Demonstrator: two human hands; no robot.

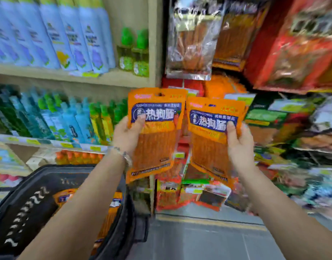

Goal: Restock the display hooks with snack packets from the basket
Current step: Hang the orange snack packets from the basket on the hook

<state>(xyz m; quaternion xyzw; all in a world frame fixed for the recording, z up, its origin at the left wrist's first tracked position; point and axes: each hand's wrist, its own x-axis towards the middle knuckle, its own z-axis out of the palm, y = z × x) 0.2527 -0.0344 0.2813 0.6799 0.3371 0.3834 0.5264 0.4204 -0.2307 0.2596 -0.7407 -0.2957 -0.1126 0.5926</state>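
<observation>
Left grip [126,136] pinching orange plastic snack packet [157,147] at left edge; right grip [238,145] pinching second orange packet [208,147] at right edge; inner edges sitting just apart.

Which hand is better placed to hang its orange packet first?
Likely the right hand: its orange plastic snack packet faces the hanging snack display, while the left hand holds its orange packet before the beige shelf post.

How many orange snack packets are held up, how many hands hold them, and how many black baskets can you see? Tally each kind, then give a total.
Orange snack packets held up: 2
Hands, the left hand and the right hand: 2
Black basket: 1
Total: 5
</observation>
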